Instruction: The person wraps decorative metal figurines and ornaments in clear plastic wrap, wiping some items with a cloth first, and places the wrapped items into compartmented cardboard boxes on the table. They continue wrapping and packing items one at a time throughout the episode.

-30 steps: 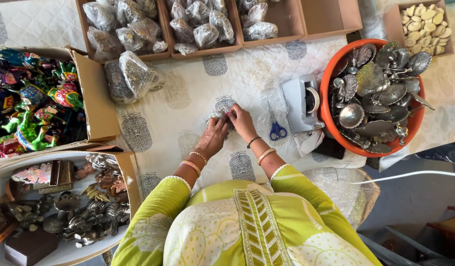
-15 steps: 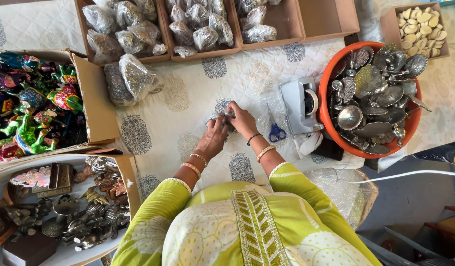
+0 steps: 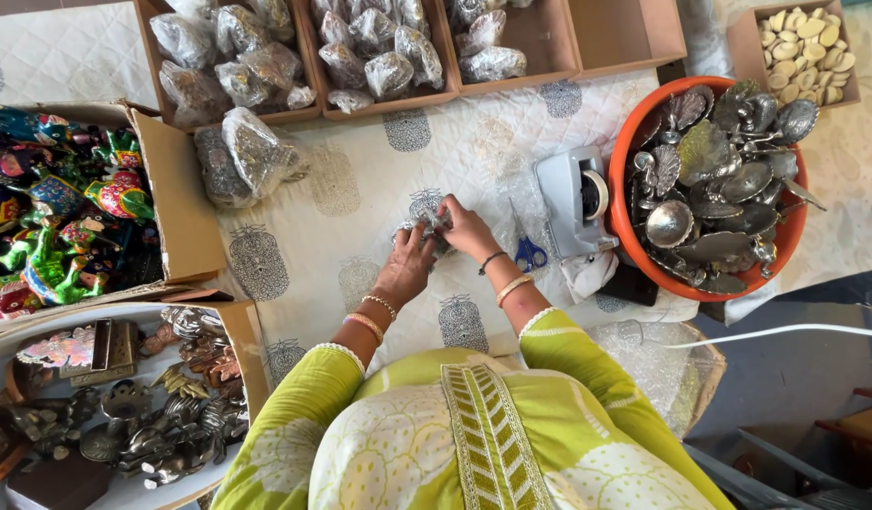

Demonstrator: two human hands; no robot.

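Both of my hands meet over a small silvery metal piece in clear bubble wrap [image 3: 430, 223] on the white printed cloth [image 3: 360, 189]. My left hand [image 3: 408, 267] presses on the wrap from the near side, with bangles on the wrist. My right hand [image 3: 466, 227] grips the wrap from the right, fingers curled over it. The piece itself is mostly hidden under my fingers.
An orange tub [image 3: 627, 161] of silver metal dishes stands right, beside a grey tape dispenser [image 3: 573, 200] and blue scissors [image 3: 529, 253]. Cardboard trays of wrapped pieces [image 3: 379, 47] line the far side. Two wrapped bundles [image 3: 242, 156] lie left. Painted figurines [image 3: 58, 208] and metal figures [image 3: 153, 416] fill boxes at left.
My hands stay together on the wrapped piece, with only small finger shifts. Nothing else has moved.
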